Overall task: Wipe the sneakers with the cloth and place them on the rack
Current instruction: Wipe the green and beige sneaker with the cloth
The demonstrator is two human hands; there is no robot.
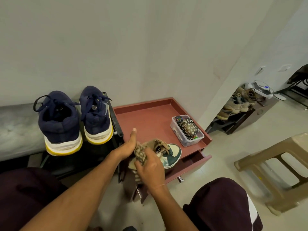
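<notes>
Two navy sneakers [60, 120] are sitting on rack [116, 124]; left hand [127, 148] is holding green sneaker [171, 155], right hand [150, 167] is gripping cloth [140, 153], wiping.

Sneakers [60, 120] on rack [116, 124], left of cabinet [146, 119]

A black rack [116, 125] stood against the wall, with a navy sneaker [60, 120] and its mate [96, 114] side by side on the top shelf, heels outward. Just beside it was a reddish-brown cabinet [146, 120] with a rimmed top; on its right side sat a clear plastic container [185, 141] holding a remote [179, 118] and a floral pouch [189, 128]. A beige plastic stool [275, 164] stood on the pale floor [225, 147] nearby.
</notes>
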